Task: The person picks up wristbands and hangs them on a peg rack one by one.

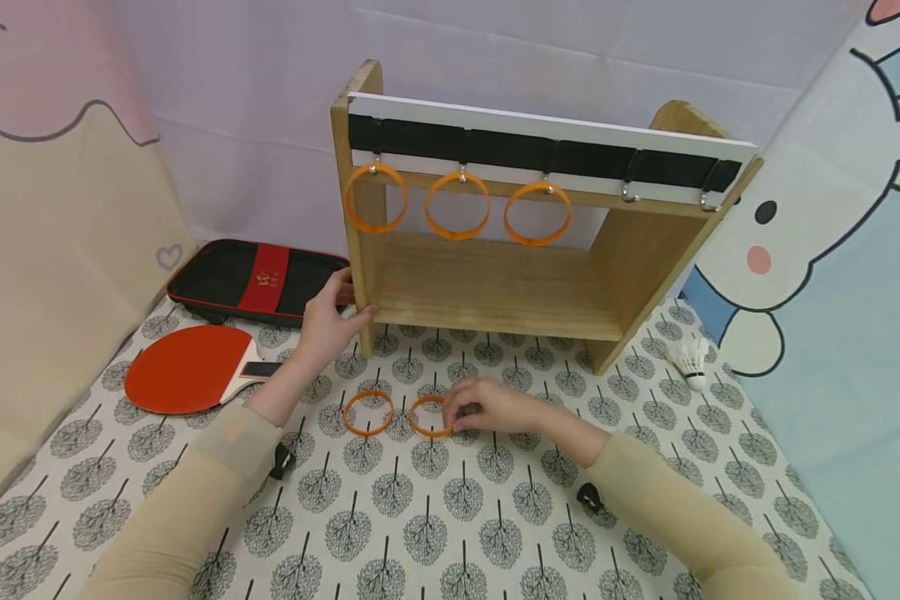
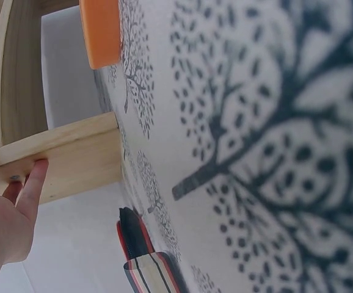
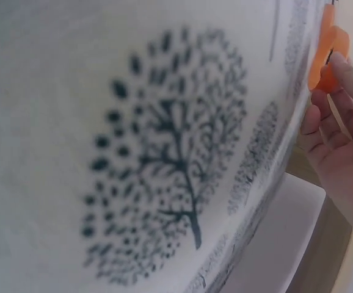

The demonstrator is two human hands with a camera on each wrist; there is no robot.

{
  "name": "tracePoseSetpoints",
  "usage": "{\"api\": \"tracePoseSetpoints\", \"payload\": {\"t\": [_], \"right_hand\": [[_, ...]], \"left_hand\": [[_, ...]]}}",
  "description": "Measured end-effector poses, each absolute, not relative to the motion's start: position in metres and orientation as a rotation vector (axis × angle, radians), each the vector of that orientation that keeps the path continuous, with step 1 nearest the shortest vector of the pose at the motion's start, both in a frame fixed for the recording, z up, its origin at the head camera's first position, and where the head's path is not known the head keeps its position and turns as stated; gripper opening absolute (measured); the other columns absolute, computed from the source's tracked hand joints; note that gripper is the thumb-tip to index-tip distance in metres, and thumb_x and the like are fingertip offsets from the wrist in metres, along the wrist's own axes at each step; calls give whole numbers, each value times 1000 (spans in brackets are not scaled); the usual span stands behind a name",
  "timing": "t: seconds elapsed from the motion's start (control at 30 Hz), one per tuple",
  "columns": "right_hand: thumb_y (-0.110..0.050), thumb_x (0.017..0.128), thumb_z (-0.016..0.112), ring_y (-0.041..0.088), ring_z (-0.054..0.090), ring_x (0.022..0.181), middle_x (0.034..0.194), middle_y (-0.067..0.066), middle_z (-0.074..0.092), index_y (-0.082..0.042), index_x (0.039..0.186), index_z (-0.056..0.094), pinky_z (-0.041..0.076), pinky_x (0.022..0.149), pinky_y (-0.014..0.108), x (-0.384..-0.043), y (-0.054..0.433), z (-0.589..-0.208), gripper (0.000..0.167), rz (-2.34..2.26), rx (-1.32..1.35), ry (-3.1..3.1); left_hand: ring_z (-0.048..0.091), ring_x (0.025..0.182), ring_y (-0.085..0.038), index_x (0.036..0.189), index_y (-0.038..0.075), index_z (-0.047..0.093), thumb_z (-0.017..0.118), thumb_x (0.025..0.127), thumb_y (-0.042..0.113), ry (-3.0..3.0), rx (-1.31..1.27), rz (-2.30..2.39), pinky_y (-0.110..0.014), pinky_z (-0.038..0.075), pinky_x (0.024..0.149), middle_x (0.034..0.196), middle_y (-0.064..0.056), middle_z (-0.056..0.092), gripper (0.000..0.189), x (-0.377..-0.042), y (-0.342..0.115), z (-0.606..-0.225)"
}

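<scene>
A wooden shelf rack stands on the cloth, with a black strip and metal hooks across its top. Three orange wristbands hang from its hooks, among them the middle wristband. My left hand grips the rack's left side panel, thumb at the front edge and fingers on the outer face. Two more orange bands lie on the cloth. My right hand pinches the right edge of one orange wristband between thumb and fingers. The other orange wristband lies to the left of it.
On the left, a red table tennis paddle lies before a black case with a red band. A shuttlecock rests right of the rack. Two bare hooks, including a right-end hook, are on the rack. Fabric walls enclose the table.
</scene>
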State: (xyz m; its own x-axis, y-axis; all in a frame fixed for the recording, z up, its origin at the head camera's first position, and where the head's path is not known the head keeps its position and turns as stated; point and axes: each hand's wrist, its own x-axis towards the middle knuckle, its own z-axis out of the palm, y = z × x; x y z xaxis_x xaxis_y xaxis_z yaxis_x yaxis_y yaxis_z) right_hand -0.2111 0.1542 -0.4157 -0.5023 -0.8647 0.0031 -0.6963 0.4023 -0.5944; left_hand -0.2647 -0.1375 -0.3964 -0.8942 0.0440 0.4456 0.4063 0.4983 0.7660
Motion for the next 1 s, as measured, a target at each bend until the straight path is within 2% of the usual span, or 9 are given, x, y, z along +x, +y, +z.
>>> {"api": "tracePoseSetpoints", "payload": {"t": [0.17, 0.33, 0.53, 0.67, 0.87, 1.0], "right_hand": [[-10, 85, 67, 6, 57, 79, 95, -5, 66, -13, 93, 69, 51, 67, 23, -210, 160, -408, 9, -849, -1312, 2358], [-14, 88, 65, 9, 59, 78, 91, -7, 66, -18, 95, 67, 52, 68, 24, -204, 166, -396, 8, -899, -1216, 2383], [-11, 86, 67, 8, 62, 84, 94, -3, 68, -13, 100, 67, 54, 74, 27, -195, 169, -381, 14, -1029, -1120, 2415], [-9, 84, 70, 9, 61, 82, 94, -2, 67, -13, 103, 66, 54, 70, 27, -191, 173, -371, 20, -1100, -1070, 2452], [-18, 83, 72, 9, 61, 80, 94, -2, 68, -15, 102, 67, 53, 65, 25, -185, 181, -354, 20, -1139, -1085, 2513], [-18, 83, 72, 8, 61, 77, 94, -5, 69, -18, 102, 68, 50, 62, 24, -179, 189, -340, 20, -1131, -1093, 2598]], "left_hand": [[60, 103, -32, 138, 12, 43, 70, 85, 17, -2380, -375, -1356, -55, 46, 87, 110, -15, 62, 60, -264, -137, -395], [60, 104, -33, 138, 11, 42, 69, 86, 18, -2384, -369, -1354, -55, 45, 87, 111, -16, 62, 60, -265, -137, -395], [60, 104, -32, 138, 12, 42, 70, 85, 18, -2391, -360, -1357, -55, 46, 87, 111, -16, 61, 60, -264, -136, -395], [60, 104, -33, 138, 11, 43, 70, 85, 17, -2390, -360, -1356, -55, 46, 87, 111, -16, 62, 60, -264, -136, -394], [60, 103, -33, 138, 12, 43, 69, 85, 18, -2380, -369, -1354, -55, 45, 87, 110, -15, 62, 59, -264, -137, -396], [60, 102, -33, 138, 12, 43, 69, 85, 18, -2375, -370, -1347, -56, 45, 87, 109, -15, 62, 60, -265, -137, -397]]}}
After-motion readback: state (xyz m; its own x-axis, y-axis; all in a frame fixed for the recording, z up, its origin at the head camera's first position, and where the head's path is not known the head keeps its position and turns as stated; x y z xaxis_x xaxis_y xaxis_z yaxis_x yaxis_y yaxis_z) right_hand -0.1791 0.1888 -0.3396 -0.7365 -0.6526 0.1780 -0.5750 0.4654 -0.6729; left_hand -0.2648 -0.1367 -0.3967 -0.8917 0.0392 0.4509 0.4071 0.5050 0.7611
